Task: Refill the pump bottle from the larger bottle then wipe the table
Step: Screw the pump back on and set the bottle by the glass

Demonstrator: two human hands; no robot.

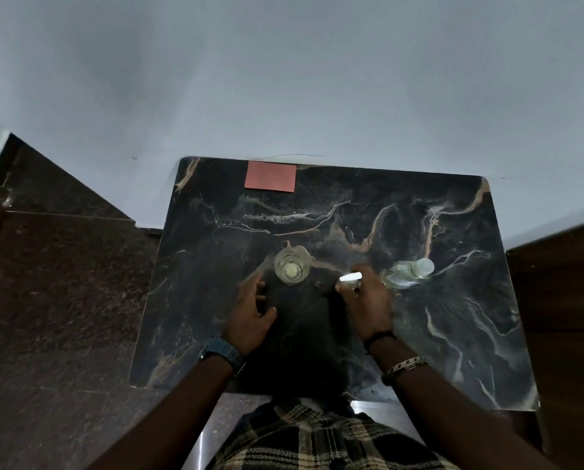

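A small clear bottle (291, 268) stands upright at the middle of the black marble table (453, 334), its top open, with pale liquid inside. My left hand (253, 310) lies just left of and nearer than it, fingers relaxed, apart from the bottle and holding nothing. My right hand (368, 300) grips a small white piece (350, 277), apparently the pump head, low over the table to the right of the open bottle. A clear bottle with a white cap (408, 273) stands right beside that hand, further right. A pink cloth (271, 176) lies flat at the table's far edge.
The table is pushed against a pale wall (284, 79). Dark stone floor (63, 283) lies to the left and a brown wooden surface (561, 300) borders the right side. My checked shirt (317, 439) shows at the near edge.
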